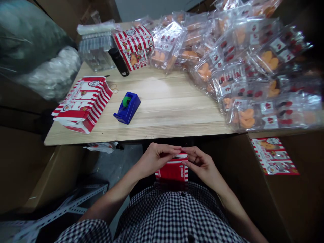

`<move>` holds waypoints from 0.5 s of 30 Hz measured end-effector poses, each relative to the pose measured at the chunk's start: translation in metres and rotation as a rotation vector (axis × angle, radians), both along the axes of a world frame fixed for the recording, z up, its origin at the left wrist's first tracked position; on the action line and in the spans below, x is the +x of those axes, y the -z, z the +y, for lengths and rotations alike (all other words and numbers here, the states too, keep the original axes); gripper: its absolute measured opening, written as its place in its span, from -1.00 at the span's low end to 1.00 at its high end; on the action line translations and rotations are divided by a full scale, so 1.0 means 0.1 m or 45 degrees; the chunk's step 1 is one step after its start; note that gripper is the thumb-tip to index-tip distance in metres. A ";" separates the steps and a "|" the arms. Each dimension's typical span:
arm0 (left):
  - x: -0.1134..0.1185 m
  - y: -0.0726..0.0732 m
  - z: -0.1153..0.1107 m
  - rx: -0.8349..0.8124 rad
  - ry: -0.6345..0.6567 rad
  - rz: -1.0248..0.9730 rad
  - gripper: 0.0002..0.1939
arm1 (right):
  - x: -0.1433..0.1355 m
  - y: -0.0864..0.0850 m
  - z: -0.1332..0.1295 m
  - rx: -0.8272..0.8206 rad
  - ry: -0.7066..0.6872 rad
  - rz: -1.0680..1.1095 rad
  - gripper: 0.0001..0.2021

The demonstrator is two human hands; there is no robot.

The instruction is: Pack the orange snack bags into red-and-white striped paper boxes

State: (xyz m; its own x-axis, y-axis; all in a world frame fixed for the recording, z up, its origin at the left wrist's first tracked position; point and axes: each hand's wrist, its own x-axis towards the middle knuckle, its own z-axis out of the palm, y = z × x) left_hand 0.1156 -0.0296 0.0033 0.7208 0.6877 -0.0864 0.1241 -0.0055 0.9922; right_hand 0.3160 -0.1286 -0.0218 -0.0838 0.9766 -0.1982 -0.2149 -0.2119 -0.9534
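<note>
A red box (174, 171) with red and white striped sides is held upright in front of my body, below the table's front edge. My left hand (162, 156) grips its upper left, thumb and fingers closed at the top flap. On the right side, my right hand (199, 163) pinches the box's top edge between thumb and fingers. A white strip of the flap shows between the fingertips. The lower end of the box lies in shadow against the checked shirt.
On the wooden table (162, 126) are a stack of flat striped cartons (83, 101), a blue tape dispenser (128, 108), a black cylinder (118, 62) and a standing striped box (135, 47). Clear bags (246, 114) pile up at right. A printed card (275, 156) lies on a cardboard box (291, 199).
</note>
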 end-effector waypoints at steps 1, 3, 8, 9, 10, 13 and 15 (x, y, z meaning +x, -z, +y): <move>0.00 -0.02 0.00 0.018 0.025 0.003 -0.74 | 0.00 -0.01 0.00 0.009 -0.009 -0.010 -0.65; -0.02 -0.07 0.03 0.048 0.104 0.008 -0.74 | 0.01 -0.02 -0.01 0.015 -0.026 -0.041 -0.61; -0.11 -0.20 0.14 0.109 0.421 0.018 -0.63 | 0.06 -0.03 -0.03 0.124 -0.019 -0.310 -0.67; -0.14 -0.20 0.15 0.119 0.440 0.025 -0.60 | 0.08 -0.03 -0.03 0.155 -0.019 -0.360 -0.69; -0.17 -0.18 0.15 0.131 0.417 0.042 -0.59 | 0.10 -0.03 -0.03 0.178 -0.021 -0.398 -0.70; -0.29 -0.06 0.11 0.170 0.210 0.135 -0.61 | 0.16 -0.01 -0.04 0.204 -0.032 -0.446 -0.73; -0.35 0.03 0.05 0.184 0.111 0.163 -0.64 | 0.18 0.00 -0.04 0.199 -0.057 -0.438 -0.73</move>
State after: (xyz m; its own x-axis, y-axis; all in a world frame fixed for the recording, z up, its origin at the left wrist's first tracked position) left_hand 0.0803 -0.0245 0.0005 0.7676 0.6351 -0.0860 0.2417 -0.1626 0.9566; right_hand 0.3344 -0.1329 -0.0221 -0.0817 0.9941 -0.0712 0.1293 -0.0603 -0.9898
